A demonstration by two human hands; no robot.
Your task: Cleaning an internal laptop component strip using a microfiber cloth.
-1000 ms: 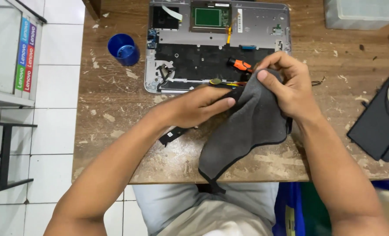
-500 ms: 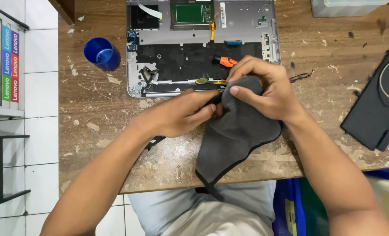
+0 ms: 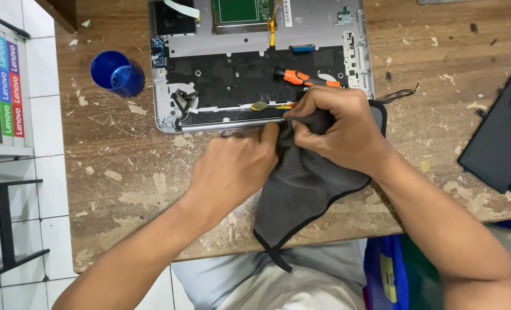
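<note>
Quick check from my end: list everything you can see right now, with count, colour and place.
opened laptop base: one, silver and black, top centre of table
screwdriver: one, orange and black, lying on the laptop base
grey cloth: one, dark grey, front table edge, hanging over it
blue cup: one, left of laptop
black cover: one, right edge
wooden table: one, brown, scuffed
left hand: on the cloth
right hand: gripping the cloth
</note>
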